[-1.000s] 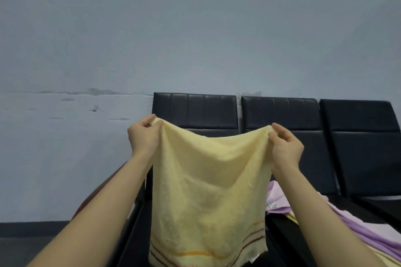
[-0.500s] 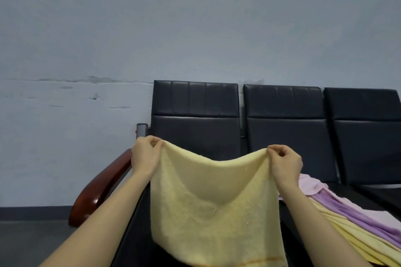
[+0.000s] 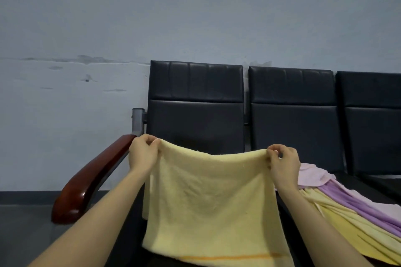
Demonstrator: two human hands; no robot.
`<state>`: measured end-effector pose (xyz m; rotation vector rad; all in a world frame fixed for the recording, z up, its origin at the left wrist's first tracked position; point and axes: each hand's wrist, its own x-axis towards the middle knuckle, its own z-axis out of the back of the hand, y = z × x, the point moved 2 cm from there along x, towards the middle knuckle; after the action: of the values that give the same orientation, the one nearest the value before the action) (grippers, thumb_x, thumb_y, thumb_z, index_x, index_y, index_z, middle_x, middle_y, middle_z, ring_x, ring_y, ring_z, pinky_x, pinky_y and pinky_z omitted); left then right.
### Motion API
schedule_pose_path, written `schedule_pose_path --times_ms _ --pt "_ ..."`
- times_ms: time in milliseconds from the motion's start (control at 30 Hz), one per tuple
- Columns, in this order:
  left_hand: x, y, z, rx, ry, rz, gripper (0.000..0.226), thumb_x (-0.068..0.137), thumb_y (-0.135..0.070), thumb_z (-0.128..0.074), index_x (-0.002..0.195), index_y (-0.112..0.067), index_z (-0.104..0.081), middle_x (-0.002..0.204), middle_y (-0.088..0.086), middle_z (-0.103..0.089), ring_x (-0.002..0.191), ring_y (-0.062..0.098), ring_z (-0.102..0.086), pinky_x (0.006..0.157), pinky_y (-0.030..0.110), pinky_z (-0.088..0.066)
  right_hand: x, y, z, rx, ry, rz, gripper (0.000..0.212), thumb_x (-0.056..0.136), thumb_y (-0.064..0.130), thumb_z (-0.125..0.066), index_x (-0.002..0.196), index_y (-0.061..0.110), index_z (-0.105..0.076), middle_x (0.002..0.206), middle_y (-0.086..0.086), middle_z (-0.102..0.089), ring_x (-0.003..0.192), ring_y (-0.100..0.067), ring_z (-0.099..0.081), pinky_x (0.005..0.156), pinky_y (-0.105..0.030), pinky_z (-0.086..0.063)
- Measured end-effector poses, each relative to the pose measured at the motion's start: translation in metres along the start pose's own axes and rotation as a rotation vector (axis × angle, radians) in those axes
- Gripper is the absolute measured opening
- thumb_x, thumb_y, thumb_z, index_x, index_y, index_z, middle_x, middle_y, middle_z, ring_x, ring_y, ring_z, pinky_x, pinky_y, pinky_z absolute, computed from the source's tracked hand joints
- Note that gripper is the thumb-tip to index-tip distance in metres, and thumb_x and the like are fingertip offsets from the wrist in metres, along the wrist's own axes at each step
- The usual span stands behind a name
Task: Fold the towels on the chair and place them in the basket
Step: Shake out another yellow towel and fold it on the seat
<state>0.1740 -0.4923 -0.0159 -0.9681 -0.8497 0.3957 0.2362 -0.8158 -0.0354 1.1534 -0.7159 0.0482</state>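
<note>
A row of black chairs [image 3: 196, 115] fills the middle and right of the frame. The yellow towel [image 3: 210, 201] hangs spread at lower centre; it has come down over the last second from backrest height toward the leftmost seat, so laying it flat for the first fold looks near. Unfolded yellow and purple towels [image 3: 351, 208] lie at lower right. The left hand [image 3: 143, 154] and right hand [image 3: 282, 163] each pinch a top corner. No basket shows
</note>
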Motion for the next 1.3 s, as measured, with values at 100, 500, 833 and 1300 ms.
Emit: schedule_pose_path --times_ms 100,500,833,1300 --pt "0.023 -0.013 -0.012 -0.093 -0.010 -0.017 0.007 0.094 -0.018 -0.056 0.098 -0.016 -0.061 0.102 0.004 -0.061 0.086 0.014 -0.055 0.071 0.024 -0.042 0.022 0.008 -0.012 0.159 -0.014 -0.001 0.012 0.096 0.011 -0.054 0.098 0.012 -0.065 0.116 -0.002 -0.048 0.089 -0.007 -0.052 0.088 -0.034 -0.049" --pt "0.010 -0.059 0.002 -0.473 -0.255 -0.101 0.006 0.100 -0.022 -0.047 0.102 -0.019 -0.052 0.094 -0.010 -0.054 0.088 0.007 -0.051 0.074 0.022 -0.039 0.045 0.047 -0.015 0.479 -0.103 0.075 0.010 0.097 0.013 -0.052 0.105 0.017 -0.058 0.111 -0.002 -0.061 0.100 -0.014 -0.060 0.084 -0.030 -0.051" --pt "-0.079 0.075 -0.010 -0.003 -0.022 -0.033 0.008 0.096 -0.020 -0.050 0.093 -0.022 -0.057 0.100 -0.002 -0.057 0.102 0.020 -0.053 0.081 0.033 -0.044 -0.071 -0.054 -0.019 0.073 0.058 -0.048 0.009 0.094 0.010 -0.055 0.091 0.018 -0.057 0.100 -0.002 -0.056 0.096 -0.019 -0.054 0.083 -0.033 -0.046" --pt "-0.076 0.124 -0.070 0.673 0.480 -0.177 0.042 0.097 -0.040 -0.044 0.134 -0.021 -0.050 0.143 -0.003 -0.044 0.134 0.018 -0.032 0.109 0.038 -0.023 -0.086 -0.110 -0.094 -0.487 0.600 0.026 0.040 0.097 0.024 -0.051 0.136 0.018 -0.049 0.149 0.000 -0.038 0.134 -0.021 -0.039 0.111 -0.037 -0.029"
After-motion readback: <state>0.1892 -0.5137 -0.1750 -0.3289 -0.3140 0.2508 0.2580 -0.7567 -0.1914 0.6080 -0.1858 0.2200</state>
